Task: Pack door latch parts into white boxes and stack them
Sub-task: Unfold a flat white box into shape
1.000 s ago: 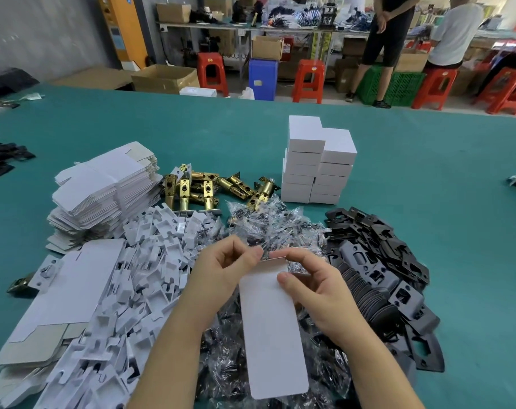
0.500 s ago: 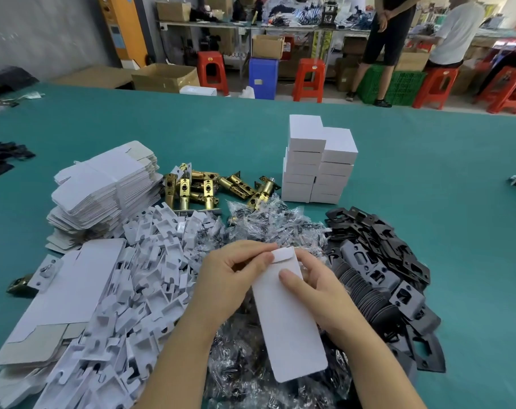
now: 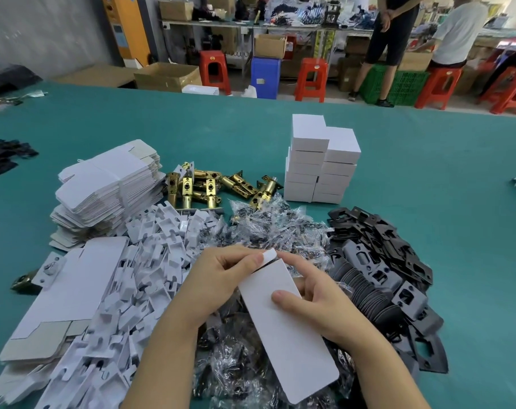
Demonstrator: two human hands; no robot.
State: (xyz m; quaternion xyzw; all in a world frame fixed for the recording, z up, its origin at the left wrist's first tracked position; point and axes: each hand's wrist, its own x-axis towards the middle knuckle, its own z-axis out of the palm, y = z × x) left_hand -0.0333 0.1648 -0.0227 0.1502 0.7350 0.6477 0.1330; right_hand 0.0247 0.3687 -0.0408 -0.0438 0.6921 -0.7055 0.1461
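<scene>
I hold a long white box (image 3: 292,338) over the parts piles, both hands on its far end. My left hand (image 3: 221,278) pinches the small end flap (image 3: 269,257) between thumb and fingers. My right hand (image 3: 315,293) grips the box from the right side, thumb on its top face. Behind stands a stack of closed white boxes (image 3: 318,163). Brass latch bodies (image 3: 209,184) lie to its left. Bagged screws (image 3: 274,228), black strike plates (image 3: 383,261) and white card inserts (image 3: 150,261) surround my hands.
A pile of flat unfolded white cartons (image 3: 106,187) sits at left, with one flat carton (image 3: 73,284) nearer me. The green table (image 3: 428,172) stretches wide to the right and back. Beyond its far edge are red stools (image 3: 311,79), cardboard boxes and two standing people.
The box has swung so its near end points lower right. My left hand has folded the end flap over, and my right thumb has slid onto the box's top face.
</scene>
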